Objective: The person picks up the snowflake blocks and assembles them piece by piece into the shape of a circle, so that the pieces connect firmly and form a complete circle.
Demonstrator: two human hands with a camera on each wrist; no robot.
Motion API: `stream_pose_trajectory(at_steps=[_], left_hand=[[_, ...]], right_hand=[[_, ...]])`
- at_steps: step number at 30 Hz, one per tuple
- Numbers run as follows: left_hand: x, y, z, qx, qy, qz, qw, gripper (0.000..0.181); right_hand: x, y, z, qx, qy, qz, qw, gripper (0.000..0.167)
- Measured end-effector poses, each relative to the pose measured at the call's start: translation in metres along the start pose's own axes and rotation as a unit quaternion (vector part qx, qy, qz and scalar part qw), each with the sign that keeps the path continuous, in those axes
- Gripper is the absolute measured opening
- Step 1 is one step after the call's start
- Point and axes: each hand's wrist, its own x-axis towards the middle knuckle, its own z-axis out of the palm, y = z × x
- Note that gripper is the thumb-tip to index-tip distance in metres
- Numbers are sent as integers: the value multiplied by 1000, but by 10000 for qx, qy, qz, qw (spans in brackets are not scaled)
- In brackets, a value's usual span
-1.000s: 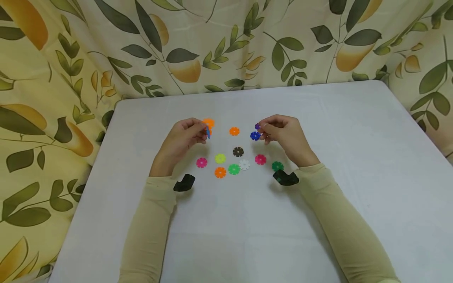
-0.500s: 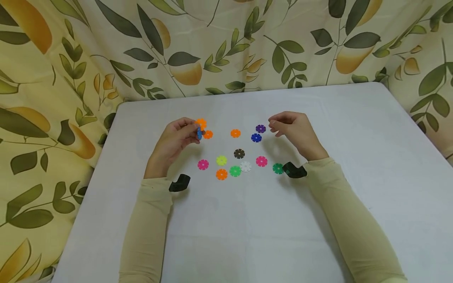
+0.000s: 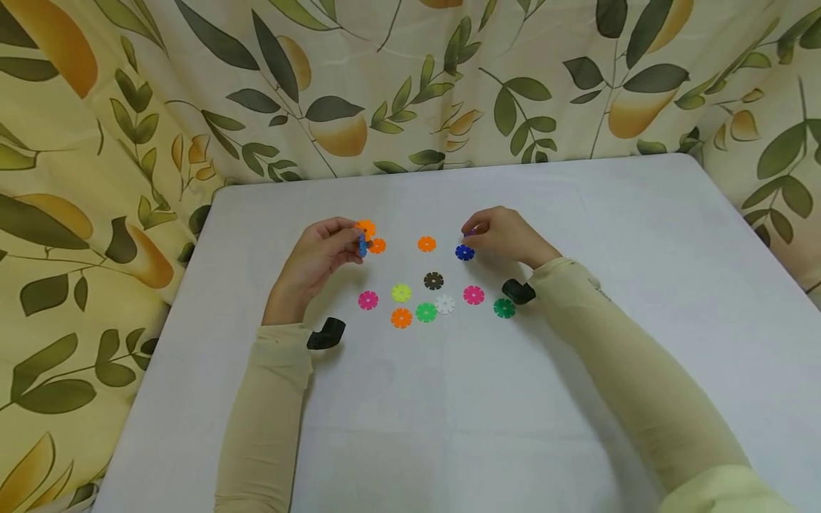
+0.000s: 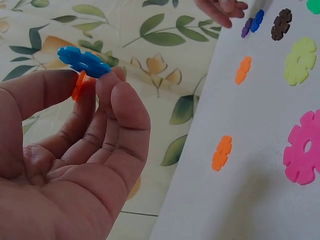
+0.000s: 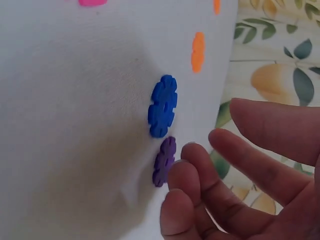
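Observation:
My left hand point(image 3: 313, 260) pinches a blue notched disc point(image 4: 82, 61) joined to an orange notched disc point(image 3: 366, 228), held up above the table's far left part. Both discs are slotted together at an angle in the left wrist view. The right hand point(image 3: 509, 235) hovers by a purple notched disc point(image 5: 164, 162) and a dark blue one point(image 5: 162, 106), which lie side by side on the table. Its thumb and forefinger are apart, with nothing between them. In the head view its fingers hide most of the purple disc.
On the white table point(image 3: 410, 420) lie several more notched discs: orange point(image 3: 426, 244), brown point(image 3: 433, 281), yellow point(image 3: 401, 293), pink point(image 3: 474, 295), white point(image 3: 445, 305) and green point(image 3: 504, 308) among them. A leaf-patterned curtain point(image 3: 410, 85) hangs behind the far edge.
The right hand drew away to the right from the purple and dark blue discs, then came back over them. The left hand shifted slightly left with its joined discs.

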Motion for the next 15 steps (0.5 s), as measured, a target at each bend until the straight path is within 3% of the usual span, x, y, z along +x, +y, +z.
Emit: stream_pose_trajectory(at_steps=[10,15], left_hand=[[1,0,2,206,-68,-11,9998,8],[0,0,0,144,-33,21,9999,9]], right_hand=[[34,-20,19,-228,-198,-510,9982,28],[40,-29,27,-373,-360,-668,9964,29]])
